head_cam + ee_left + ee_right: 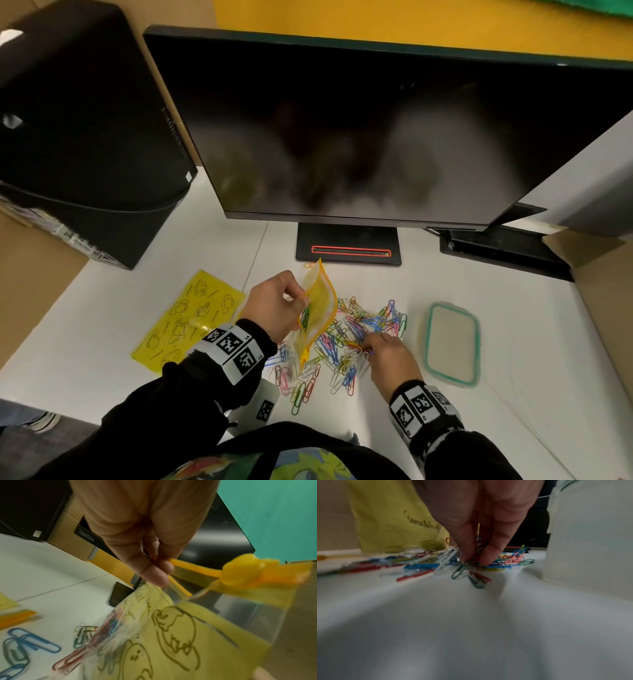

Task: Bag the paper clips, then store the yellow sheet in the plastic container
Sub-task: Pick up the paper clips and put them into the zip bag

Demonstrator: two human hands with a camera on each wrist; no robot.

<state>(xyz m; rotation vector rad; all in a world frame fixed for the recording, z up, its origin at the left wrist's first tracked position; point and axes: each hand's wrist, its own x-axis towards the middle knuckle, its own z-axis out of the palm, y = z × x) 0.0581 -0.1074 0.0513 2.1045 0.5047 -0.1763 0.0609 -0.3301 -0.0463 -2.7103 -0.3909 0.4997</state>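
Observation:
My left hand (303,301) holds a yellow zip bag (317,315) upright above the table, and in the left wrist view the hand (161,568) pinches its orange zip edge. The mouth of the bag (188,642) gapes, with a few clips inside. Beneath and to its right, a pile of coloured paper clips (346,332) is spread over the white table. My right hand (368,344) reaches into the pile, where its fingertips (488,559) pinch a small bunch of clips (467,572). The yellow sheet (191,315) lies flat at the left. The plastic container (428,342) with a teal rim sits at the right.
A large dark monitor (376,130) on a black stand (347,246) fills the back of the table. A black computer tower (78,120) stands at the back left. Cardboard walls (603,274) close both sides. The container (590,534) stands close to my right hand.

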